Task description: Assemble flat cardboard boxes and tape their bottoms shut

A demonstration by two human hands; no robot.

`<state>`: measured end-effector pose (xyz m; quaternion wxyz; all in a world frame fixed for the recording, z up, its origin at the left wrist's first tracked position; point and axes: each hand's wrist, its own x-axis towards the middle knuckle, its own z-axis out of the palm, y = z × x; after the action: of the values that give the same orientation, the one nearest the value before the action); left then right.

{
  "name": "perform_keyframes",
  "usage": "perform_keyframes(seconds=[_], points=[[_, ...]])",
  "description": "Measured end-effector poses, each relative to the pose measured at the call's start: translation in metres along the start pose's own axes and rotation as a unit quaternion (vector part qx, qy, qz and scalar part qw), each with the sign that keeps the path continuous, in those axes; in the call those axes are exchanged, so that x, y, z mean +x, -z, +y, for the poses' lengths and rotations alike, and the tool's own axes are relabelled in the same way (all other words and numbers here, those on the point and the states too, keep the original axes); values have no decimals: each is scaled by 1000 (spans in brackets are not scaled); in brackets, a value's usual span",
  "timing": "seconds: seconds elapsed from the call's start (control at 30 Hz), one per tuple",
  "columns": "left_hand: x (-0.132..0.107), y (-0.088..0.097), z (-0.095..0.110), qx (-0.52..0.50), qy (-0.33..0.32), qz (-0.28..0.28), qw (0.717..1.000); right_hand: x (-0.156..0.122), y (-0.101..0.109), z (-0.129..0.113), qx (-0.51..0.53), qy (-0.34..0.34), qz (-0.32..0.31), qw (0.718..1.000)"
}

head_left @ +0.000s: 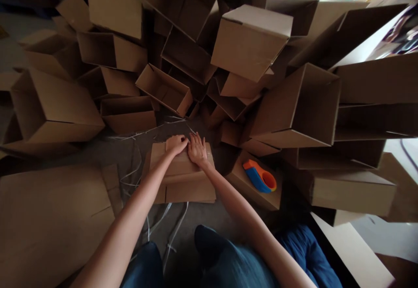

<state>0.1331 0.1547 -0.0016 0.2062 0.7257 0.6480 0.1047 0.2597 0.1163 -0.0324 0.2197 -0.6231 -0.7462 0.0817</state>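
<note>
Both of my hands are on a cardboard piece (183,166) at the top of a low pile of folded cardboard in front of my knees. My left hand (176,144) is closed, its fingers curled down against the board; anything inside them is hidden. Right beside it, my right hand (197,149) lies flat with the fingers apart, pressing on the same board near its far edge. A faint shiny strip, perhaps clear tape, shows by the right hand. On a closed box (238,172) to the right rests an orange and blue tape dispenser (256,177), touched by neither hand.
Open cardboard boxes crowd the far side and right, including a small open box (166,90) and a tilted one (251,44). A large flat cardboard sheet (48,218) lies at left. White plastic straps (178,227) are strewn over the floor. Dark blue cloth (303,253) sits lower right.
</note>
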Motion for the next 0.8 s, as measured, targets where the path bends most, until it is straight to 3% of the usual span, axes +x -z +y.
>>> perform_keyframes(seconds=[0.17,0.3,0.47,0.6,0.73,0.8], points=[[0,13,-15,-47,-87,-79,992,4,6,8,164,-44,19,985],[0,16,-22,-51,-116,-122,984,9,20,28,349,-132,60,926],[0,15,-23,-35,-121,-138,982,9,51,66,383,-170,52,907],[0,15,-22,-35,-120,-142,982,-5,71,88,401,-191,-38,895],[0,15,-21,-36,-112,-150,982,-23,79,93,348,-221,-238,879],[1,14,-21,-37,-110,-156,981,-28,82,91,325,-234,-310,862]])
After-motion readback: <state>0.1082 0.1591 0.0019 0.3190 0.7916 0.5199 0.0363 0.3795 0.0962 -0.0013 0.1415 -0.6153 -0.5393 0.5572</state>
